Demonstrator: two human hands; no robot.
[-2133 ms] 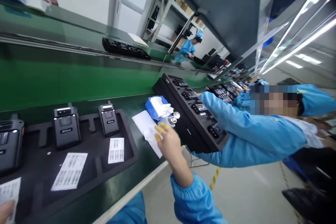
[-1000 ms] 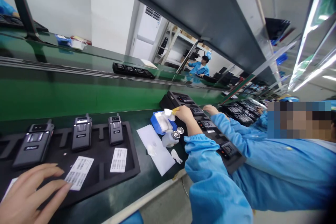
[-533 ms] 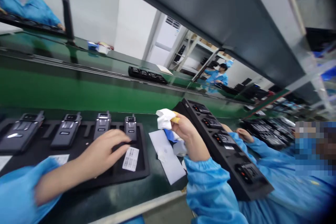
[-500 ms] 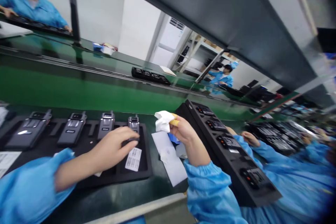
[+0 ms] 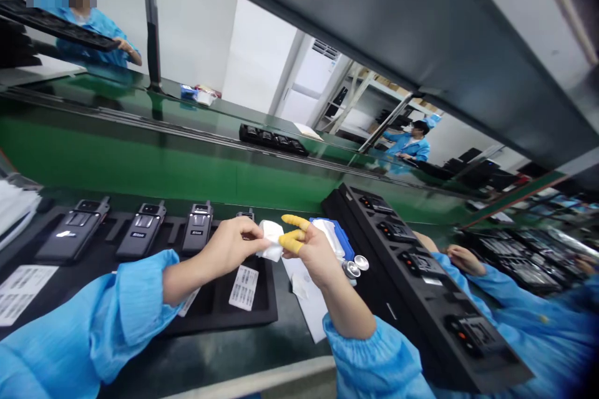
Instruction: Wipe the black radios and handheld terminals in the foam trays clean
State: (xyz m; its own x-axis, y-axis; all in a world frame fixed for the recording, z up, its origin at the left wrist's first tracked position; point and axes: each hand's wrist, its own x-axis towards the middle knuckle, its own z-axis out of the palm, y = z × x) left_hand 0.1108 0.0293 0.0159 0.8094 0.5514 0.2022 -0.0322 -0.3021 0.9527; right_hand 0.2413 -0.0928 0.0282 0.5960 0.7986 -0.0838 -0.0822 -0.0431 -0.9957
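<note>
Between my hands is a crumpled white wipe [image 5: 271, 239]. My left hand [image 5: 234, 242] pinches its left side. At its right edge is my right hand [image 5: 316, 252], with yellow finger cots on two fingers; the lower one presses against the wipe and the upper one stands raised. Beneath them lies a black foam tray [image 5: 218, 318] with several handheld radios, such as this radio [image 5: 197, 229], lying face down in slots. The rightmost radio [image 5: 246, 215] is mostly hidden behind my left hand and the wipe. A printed label sheet [image 5: 243, 287] lies in the tray's right end.
Right of my hands are a blue-edged pack [image 5: 344, 240], small metal cans [image 5: 355, 265] and white paper [image 5: 311, 308]. A second black tray [image 5: 407, 287] holding devices stands tilted at the right. A co-worker's hand [image 5: 465, 260] is beyond it. A metal shelf [image 5: 374, 25] hangs overhead.
My left hand has come off the rightmost radio and now pinches the wipe. My right hand has brought the wipe left and down to meet it. The person at upper left has lifted a tray.
</note>
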